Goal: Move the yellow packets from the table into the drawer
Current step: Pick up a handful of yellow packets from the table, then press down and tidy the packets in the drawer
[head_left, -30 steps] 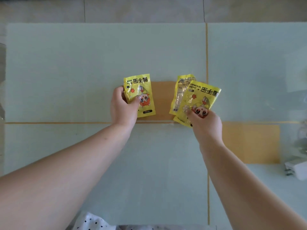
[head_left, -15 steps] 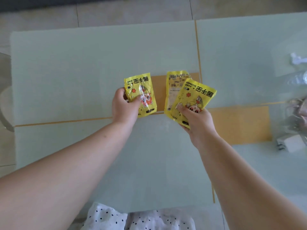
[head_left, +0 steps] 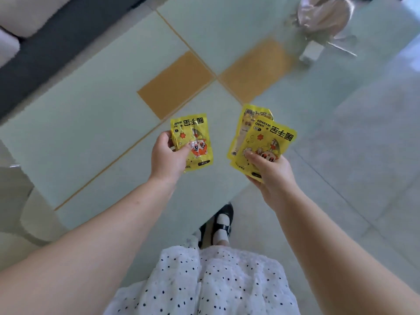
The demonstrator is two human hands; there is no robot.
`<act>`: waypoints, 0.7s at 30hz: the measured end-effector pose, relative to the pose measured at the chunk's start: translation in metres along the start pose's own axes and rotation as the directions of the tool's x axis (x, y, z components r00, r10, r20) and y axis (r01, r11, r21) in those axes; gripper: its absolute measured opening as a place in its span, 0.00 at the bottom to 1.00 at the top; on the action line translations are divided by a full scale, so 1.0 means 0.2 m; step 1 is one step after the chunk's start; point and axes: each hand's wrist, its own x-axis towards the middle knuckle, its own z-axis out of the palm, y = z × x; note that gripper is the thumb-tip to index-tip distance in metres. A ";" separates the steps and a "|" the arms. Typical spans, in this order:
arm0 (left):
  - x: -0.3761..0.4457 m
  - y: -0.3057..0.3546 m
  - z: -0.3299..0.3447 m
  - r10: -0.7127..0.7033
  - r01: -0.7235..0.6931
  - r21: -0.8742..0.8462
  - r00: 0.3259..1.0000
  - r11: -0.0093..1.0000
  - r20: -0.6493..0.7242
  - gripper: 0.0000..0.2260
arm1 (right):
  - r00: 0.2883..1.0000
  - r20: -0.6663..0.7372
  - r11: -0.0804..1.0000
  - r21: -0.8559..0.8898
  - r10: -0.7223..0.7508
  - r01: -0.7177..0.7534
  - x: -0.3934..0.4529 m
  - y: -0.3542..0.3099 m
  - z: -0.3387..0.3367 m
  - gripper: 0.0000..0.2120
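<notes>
My left hand (head_left: pixel 167 158) grips one yellow hand-warmer packet (head_left: pixel 196 137) with a cartoon face on it, held above the near corner of the pale green glass table (head_left: pixel 79 123). My right hand (head_left: pixel 271 170) holds two yellow packets (head_left: pixel 264 135) fanned together, one behind the other, just past the table's edge over the floor. No packet lies on the table. No drawer is in view.
A pinkish bag (head_left: pixel 322 14) and a white block (head_left: pixel 312 51) sit at the table's far right. A dark sofa edge (head_left: pixel 45 51) runs along the upper left. Below are a polka-dot skirt (head_left: pixel 204 280), a black shoe (head_left: pixel 221 223) and tiled floor (head_left: pixel 363 155).
The view has swung hard and pulled back from the table. Both hands lifted the packets off the surface and carried them toward the table's near corner.
</notes>
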 end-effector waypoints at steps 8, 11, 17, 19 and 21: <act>-0.62 -0.12 0.52 0.104 -0.193 0.201 0.918 0.960 0.383 0.14 | 0.948 -0.307 0.933 0.358 0.085 0.032 -0.42 0.44 -0.80 0.09; -0.90 -0.21 0.74 0.115 -0.272 0.242 0.851 0.931 0.512 0.14 | 0.915 -0.377 0.881 0.469 0.141 0.057 -0.59 0.65 -1.13 0.07; -1.63 -0.54 1.22 0.033 -0.345 0.324 0.727 0.881 0.685 0.14 | 0.817 -0.489 0.738 0.664 0.306 0.121 -0.99 1.19 -1.81 0.08; -1.89 -0.69 1.37 -0.006 -0.369 0.350 0.680 0.861 0.733 0.12 | 0.776 -0.514 0.684 0.714 0.366 0.150 -1.15 1.37 -2.03 0.10; -2.16 -0.85 1.50 -0.061 -0.392 0.383 0.628 0.837 0.776 0.12 | 0.732 -0.532 0.626 0.758 0.427 0.185 -1.31 1.56 -2.22 0.11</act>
